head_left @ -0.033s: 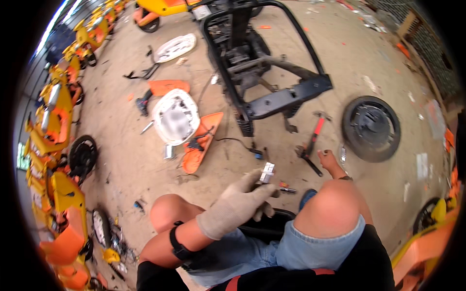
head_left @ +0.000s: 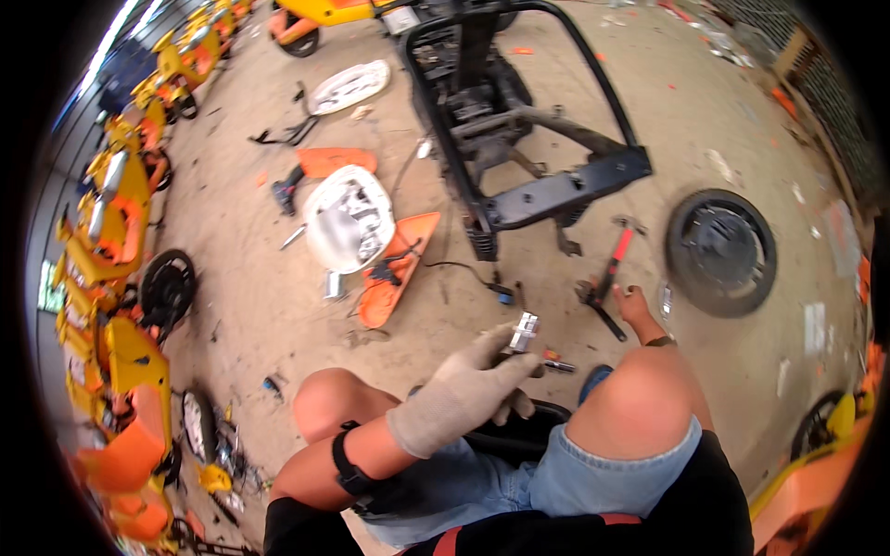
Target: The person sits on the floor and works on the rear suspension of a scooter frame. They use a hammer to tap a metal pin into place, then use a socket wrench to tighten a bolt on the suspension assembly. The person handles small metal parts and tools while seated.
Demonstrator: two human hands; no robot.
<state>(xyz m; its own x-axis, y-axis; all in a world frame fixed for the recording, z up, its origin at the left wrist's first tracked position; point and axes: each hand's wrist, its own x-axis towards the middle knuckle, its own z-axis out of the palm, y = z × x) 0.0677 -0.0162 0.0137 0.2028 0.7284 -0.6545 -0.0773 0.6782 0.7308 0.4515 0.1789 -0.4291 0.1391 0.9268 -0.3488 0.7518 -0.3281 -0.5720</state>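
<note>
My left hand [head_left: 465, 387], in a pale work glove, is closed around a small shiny silver metal piece [head_left: 525, 332] that sticks up from its fingertips. What exact part this is, I cannot make out. Beyond my right knee is my bare right hand [head_left: 634, 309], low near the floor, its thumb and forefinger apart and nothing visible between them. Beside it on the floor lie a hammer [head_left: 616, 255] with a red handle and a dark wrench [head_left: 604, 313]. A small metal socket-like piece [head_left: 559, 366] rests on the floor past the glove.
A stripped black scooter frame [head_left: 556, 196] stands ahead. To its right lies a wheel [head_left: 721, 252]. On the left are a white basin [head_left: 349, 219] of small parts, an orange panel [head_left: 402, 271] and a power drill [head_left: 288, 191]. Yellow scooters [head_left: 117, 250] line the left side.
The whole view has shifted slightly, so floor objects appear a little further right. The silver piece in my left hand is tilted a bit more. My right hand stays beside the tools.
</note>
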